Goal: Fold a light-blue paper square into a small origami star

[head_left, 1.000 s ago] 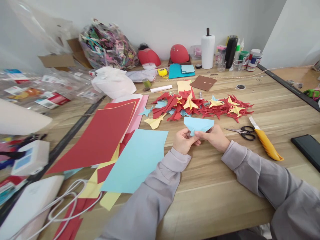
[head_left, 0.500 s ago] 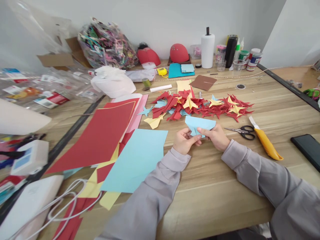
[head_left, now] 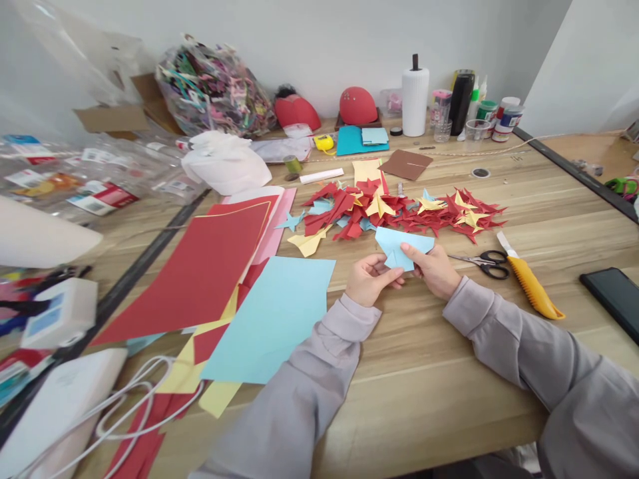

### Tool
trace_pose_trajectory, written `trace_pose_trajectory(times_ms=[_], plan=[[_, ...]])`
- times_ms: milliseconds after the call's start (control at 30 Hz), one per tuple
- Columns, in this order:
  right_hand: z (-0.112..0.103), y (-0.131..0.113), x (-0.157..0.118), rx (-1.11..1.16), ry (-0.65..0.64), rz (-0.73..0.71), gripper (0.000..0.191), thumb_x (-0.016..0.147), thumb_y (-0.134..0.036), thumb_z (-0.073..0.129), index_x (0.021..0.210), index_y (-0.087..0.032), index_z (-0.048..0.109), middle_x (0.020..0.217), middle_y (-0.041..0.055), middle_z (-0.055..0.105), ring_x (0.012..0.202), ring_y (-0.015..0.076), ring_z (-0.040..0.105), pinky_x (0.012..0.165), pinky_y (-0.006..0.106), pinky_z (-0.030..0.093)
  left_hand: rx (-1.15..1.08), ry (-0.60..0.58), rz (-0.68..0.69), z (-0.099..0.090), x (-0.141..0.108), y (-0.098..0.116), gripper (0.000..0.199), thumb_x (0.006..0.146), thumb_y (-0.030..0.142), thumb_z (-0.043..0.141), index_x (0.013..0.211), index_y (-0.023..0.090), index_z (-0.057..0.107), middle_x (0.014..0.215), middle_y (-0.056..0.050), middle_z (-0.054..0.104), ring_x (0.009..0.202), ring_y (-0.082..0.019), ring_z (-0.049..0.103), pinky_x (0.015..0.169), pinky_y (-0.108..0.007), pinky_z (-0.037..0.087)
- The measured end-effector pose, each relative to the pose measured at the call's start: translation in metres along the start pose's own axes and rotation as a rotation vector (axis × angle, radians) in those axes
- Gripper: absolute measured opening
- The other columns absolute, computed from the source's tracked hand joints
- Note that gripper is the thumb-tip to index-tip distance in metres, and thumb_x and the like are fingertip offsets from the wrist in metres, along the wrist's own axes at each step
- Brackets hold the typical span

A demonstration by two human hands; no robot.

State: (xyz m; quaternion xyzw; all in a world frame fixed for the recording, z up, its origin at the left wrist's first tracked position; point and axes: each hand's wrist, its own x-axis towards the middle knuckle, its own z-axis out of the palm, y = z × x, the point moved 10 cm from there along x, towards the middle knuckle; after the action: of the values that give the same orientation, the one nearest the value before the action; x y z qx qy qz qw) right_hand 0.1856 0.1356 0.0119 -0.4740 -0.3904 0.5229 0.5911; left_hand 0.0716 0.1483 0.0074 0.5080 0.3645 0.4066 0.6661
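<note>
Head view: left hand (head_left: 368, 279) and right hand (head_left: 437, 271) pinch blue paper (head_left: 394, 239); bare tabletop (head_left: 424, 372) toward near edge.

No words, numbers or brands can be read with certainty. Printing shows only as blurred or tiny marks: on the red-and-white printed label (head_left: 102, 199) among clear crumpled plastic bottles (head_left: 124, 163) at the left of the frame, on the round white plastic jar with a dark blue band (head_left: 508, 123) at the upper right, and on the pink-and-clear plastic container (head_left: 441, 105) beside it.
</note>
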Motion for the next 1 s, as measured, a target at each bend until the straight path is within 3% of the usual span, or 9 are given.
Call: trace_pose_trajectory(times_ms=[233,500,667,1000], plan=[[0.019,-0.013,-0.006,-0.093,-0.128,-0.061,0.042,0.059,-0.053,0.077,0.064,-0.015,0.06,0.055,-0.0018,0.055,0.051,0.009,0.045,0.046,0.023,0.034,-0.015,0.066,0.023,-0.008,0.001,0.001,0.04,0.043,0.03,0.088,0.068,0.013,0.061,0.048,0.002,0.061,0.041,-0.012,0.057,0.042,-0.023,0.049],[0.01,-0.007,-0.004,-0.225,-0.059,-0.032,0.051,0.051,-0.059,0.079,0.052,-0.017,0.049,0.044,-0.0065,0.046,0.043,0.0047,0.034,0.042,0.022,0.025,-0.069,0.133,0.041,-0.016,0.001,0.004,0.043,0.043,0.033,0.087,0.07,0.014,0.061,0.046,0.004,0.058,0.038,-0.008,0.05,0.039,-0.019,0.042],[0.013,-0.001,-0.005,-0.192,-0.106,0.035,0.053,0.055,-0.063,0.075,0.052,-0.017,0.05,0.038,-0.0063,0.045,0.037,0.0041,0.033,0.039,0.021,0.023,-0.088,0.09,-0.002,-0.01,0.001,0.004,0.043,0.043,0.035,0.086,0.068,0.015,0.058,0.044,0.004,0.057,0.037,-0.008,0.049,0.039,-0.019,0.04],[0.014,0.007,-0.002,-0.048,-0.127,0.078,0.052,0.057,-0.063,0.074,0.054,-0.017,0.051,0.045,-0.0042,0.052,0.037,0.0054,0.043,0.037,0.019,0.033,-0.122,0.104,-0.017,-0.011,0.001,0.003,0.043,0.045,0.034,0.086,0.074,0.015,0.06,0.046,0.004,0.058,0.038,-0.008,0.049,0.039,-0.019,0.039]])
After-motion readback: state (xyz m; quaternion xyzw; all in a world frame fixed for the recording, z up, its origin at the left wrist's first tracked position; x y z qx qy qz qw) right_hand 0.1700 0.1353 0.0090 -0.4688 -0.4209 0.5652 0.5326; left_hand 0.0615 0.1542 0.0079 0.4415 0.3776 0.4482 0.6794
